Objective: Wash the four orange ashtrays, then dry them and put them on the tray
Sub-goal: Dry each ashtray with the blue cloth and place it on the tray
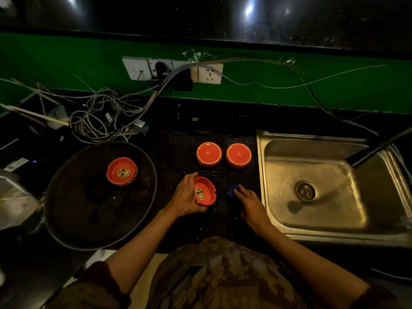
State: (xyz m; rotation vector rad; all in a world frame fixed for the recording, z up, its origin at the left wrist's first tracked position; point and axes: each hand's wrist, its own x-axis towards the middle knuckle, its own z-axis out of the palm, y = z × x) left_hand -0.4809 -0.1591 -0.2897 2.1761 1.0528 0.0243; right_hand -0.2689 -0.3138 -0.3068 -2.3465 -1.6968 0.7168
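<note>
Two orange ashtrays (209,153) (238,155) lie upside down side by side on the black dotted mat (176,152). A third orange ashtray (121,171) stands upright on the round dark tray (73,219) at the left. My left hand (184,196) grips a fourth orange ashtray (206,192), tilted, just above the mat. My right hand (250,204) rests with its fingertips on a blue cloth (233,190) lying on the mat beside the sink.
A steel sink (334,221) with a drain (305,191) sits at the right, a dark tap spout (376,150) over it. Tangled cables (100,117) and wall sockets (174,69) fill the back left. A pale bag (15,197) lies at the far left.
</note>
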